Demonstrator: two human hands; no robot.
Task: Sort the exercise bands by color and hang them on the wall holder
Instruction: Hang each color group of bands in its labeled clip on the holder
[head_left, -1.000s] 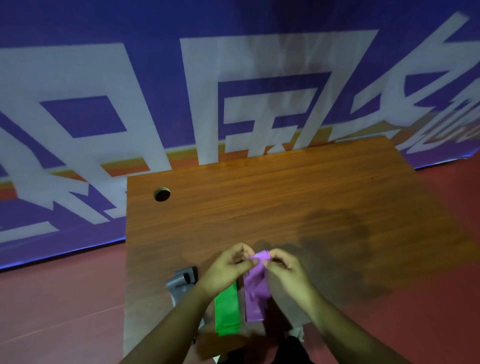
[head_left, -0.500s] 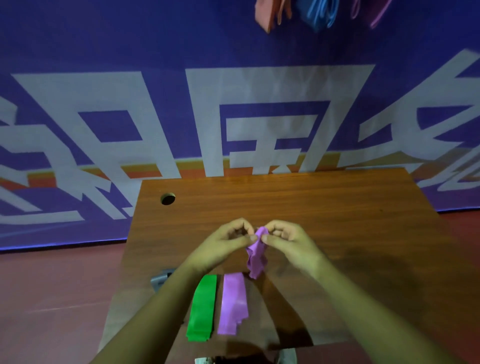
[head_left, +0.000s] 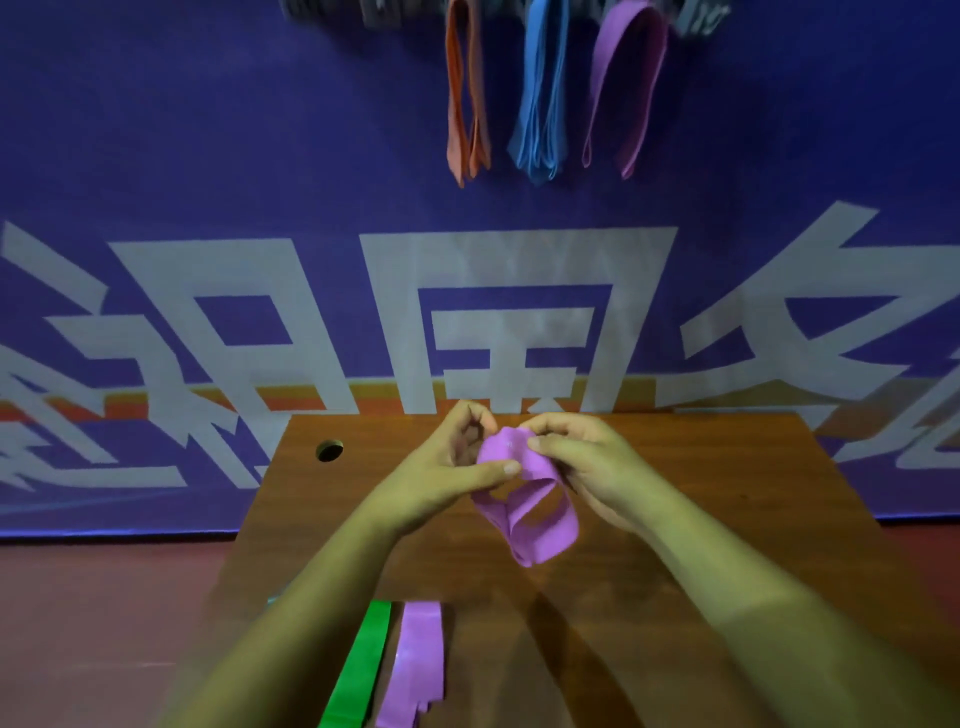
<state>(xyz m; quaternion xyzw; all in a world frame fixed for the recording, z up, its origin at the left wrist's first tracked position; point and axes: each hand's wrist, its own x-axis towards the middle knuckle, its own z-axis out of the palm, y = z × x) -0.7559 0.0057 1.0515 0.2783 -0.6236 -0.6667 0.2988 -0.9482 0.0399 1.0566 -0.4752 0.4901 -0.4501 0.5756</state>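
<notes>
A purple exercise band (head_left: 535, 506) hangs as an open loop above the wooden table (head_left: 727, 519). My left hand (head_left: 452, 467) pinches its top edge with thumb and fingers, and my right hand (head_left: 582, 462) pinches the same edge from the other side. On the table near me lie a green band (head_left: 358, 670) and a flat purple band (head_left: 415, 665) side by side. High on the wall hang orange bands (head_left: 465, 104), blue bands (head_left: 540, 104) and a purple band (head_left: 628, 88) from a holder (head_left: 696, 21) that is mostly cut off by the frame.
A purple banner with large white characters (head_left: 519, 322) covers the wall behind the table. The table has a round cable hole (head_left: 329, 450) at its back left. Red floor (head_left: 104, 623) lies on both sides.
Both hands have risen and moved toward the wall with the purple band, which has opened from a bunched strip into a loop. The view tilted up, revealing the hung bands.
</notes>
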